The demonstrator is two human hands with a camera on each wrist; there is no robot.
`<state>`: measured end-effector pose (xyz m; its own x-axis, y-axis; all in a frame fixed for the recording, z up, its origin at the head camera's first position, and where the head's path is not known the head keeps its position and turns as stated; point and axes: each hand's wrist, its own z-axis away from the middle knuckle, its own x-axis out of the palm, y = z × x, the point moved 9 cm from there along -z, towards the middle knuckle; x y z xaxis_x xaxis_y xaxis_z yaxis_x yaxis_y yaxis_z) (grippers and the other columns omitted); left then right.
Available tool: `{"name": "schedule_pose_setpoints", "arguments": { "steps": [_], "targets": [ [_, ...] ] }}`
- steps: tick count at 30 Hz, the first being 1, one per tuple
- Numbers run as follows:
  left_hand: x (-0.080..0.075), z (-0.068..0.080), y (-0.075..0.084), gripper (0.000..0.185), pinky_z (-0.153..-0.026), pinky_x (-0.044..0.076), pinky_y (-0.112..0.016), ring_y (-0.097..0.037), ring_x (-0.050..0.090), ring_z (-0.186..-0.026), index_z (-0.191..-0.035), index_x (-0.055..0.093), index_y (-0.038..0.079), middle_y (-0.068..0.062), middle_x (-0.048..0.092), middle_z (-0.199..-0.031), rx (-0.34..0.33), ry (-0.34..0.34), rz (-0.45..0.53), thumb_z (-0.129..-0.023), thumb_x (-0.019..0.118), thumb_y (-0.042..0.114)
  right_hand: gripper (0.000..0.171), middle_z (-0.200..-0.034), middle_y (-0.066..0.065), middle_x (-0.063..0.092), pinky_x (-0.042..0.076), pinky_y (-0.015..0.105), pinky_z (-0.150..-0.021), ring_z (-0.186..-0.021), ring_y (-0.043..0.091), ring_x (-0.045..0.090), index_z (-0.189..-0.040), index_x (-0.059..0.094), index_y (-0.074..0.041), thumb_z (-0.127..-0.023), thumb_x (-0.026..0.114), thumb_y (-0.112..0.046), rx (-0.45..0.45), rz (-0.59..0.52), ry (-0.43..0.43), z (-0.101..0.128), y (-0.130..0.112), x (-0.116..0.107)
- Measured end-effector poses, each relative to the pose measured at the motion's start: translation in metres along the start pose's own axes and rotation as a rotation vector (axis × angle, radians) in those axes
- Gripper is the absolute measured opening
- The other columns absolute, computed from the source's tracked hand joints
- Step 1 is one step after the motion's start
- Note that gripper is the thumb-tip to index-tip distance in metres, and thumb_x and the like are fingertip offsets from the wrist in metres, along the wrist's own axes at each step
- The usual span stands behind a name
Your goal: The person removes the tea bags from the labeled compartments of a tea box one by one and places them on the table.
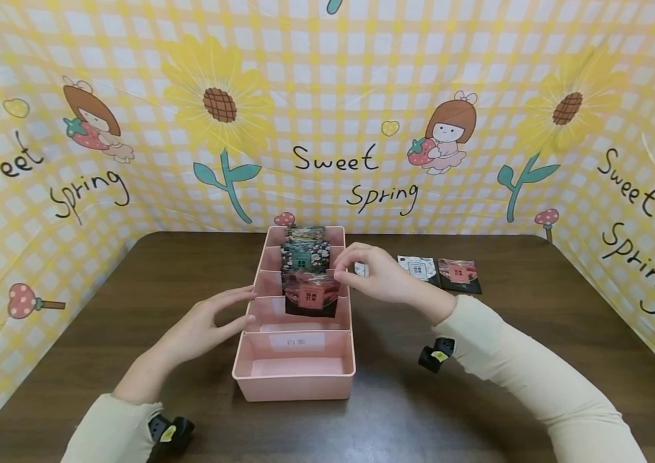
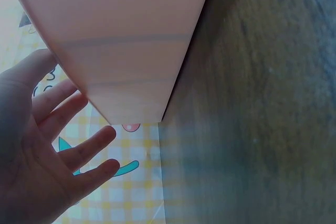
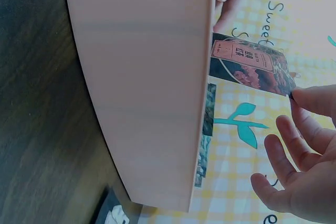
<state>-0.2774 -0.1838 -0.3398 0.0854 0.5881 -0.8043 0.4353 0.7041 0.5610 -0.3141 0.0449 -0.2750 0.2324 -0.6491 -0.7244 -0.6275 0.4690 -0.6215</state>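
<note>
A long pink divided box stands on the table, its compartments running away from me. With thumb and index fingertip, my right hand pinches a black and red tea sachet by an upper corner. In the right wrist view this tea sachet juts above the box rim, its lower edge hidden behind the wall. Green floral sachets stand in compartments farther back. My left hand is at the box's left rim, fingers spread and thumb over the edge; the left wrist view shows its loosely extended fingers beside the wall.
Right of the box, behind my right hand, lie a white sachet and another black and red sachet, with part of one more white sachet beside the fingers. A white label marks the nearest compartment. A checked cloth hangs behind.
</note>
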Motion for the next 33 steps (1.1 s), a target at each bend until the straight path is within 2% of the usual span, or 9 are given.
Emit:
{"name": "schedule_pose_setpoints", "arguments": {
  "steps": [6, 12, 23, 28, 33],
  "targets": [
    [-0.002, 0.001, 0.004, 0.045, -0.101, 0.041, -0.054, -0.034, 0.049, -0.126, -0.129, 0.055, 0.010, -0.012, 0.052, -0.137, 0.028, 0.023, -0.015, -0.090, 0.062, 0.031, 0.008, -0.106, 0.006, 0.064, 0.046, 0.038, -0.092, -0.104, 0.019, 0.058, -0.088, 0.067, -0.009, -0.090, 0.061, -0.015, 0.003, 0.003, 0.025, 0.005, -0.001, -0.012],
    [-0.003, 0.001, 0.005, 0.044, -0.100, 0.041, -0.052, -0.033, 0.049, -0.126, -0.129, 0.056, 0.011, -0.011, 0.053, -0.137, 0.030, 0.032, -0.020, -0.089, 0.063, 0.030, 0.010, -0.106, 0.008, 0.064, 0.046, 0.040, -0.094, -0.103, 0.019, 0.058, -0.089, 0.068, -0.009, -0.091, 0.061, -0.016, 0.045, -0.006, 0.037, 0.009, 0.002, -0.025],
    [-0.003, 0.001, 0.006, 0.044, -0.101, 0.041, -0.055, -0.034, 0.048, -0.126, -0.129, 0.055, 0.011, -0.012, 0.052, -0.137, 0.026, 0.019, -0.004, -0.090, 0.062, 0.030, 0.012, -0.109, 0.009, 0.063, 0.045, 0.041, -0.092, -0.107, 0.022, 0.057, -0.090, 0.067, -0.007, -0.091, 0.060, -0.017, 0.083, -0.019, 0.058, 0.021, 0.000, -0.046],
    [-0.002, 0.001, 0.004, 0.045, -0.101, 0.040, -0.055, -0.034, 0.047, -0.127, -0.130, 0.055, 0.011, -0.012, 0.051, -0.138, 0.025, 0.015, -0.004, -0.090, 0.062, 0.031, 0.011, -0.109, 0.011, 0.063, 0.045, 0.040, -0.094, -0.106, 0.021, 0.057, -0.092, 0.067, -0.006, -0.091, 0.060, -0.015, 0.083, -0.017, 0.066, 0.026, 0.003, -0.052],
    [-0.001, 0.000, 0.002, 0.046, -0.101, 0.040, -0.054, -0.034, 0.047, -0.127, -0.130, 0.054, 0.010, -0.012, 0.051, -0.138, 0.021, 0.017, -0.011, -0.090, 0.062, 0.032, 0.012, -0.108, 0.012, 0.063, 0.046, 0.039, -0.090, -0.103, 0.021, 0.057, -0.092, 0.066, -0.005, -0.091, 0.060, -0.015, 0.093, -0.024, 0.078, 0.030, 0.007, -0.058]
  ]
}}
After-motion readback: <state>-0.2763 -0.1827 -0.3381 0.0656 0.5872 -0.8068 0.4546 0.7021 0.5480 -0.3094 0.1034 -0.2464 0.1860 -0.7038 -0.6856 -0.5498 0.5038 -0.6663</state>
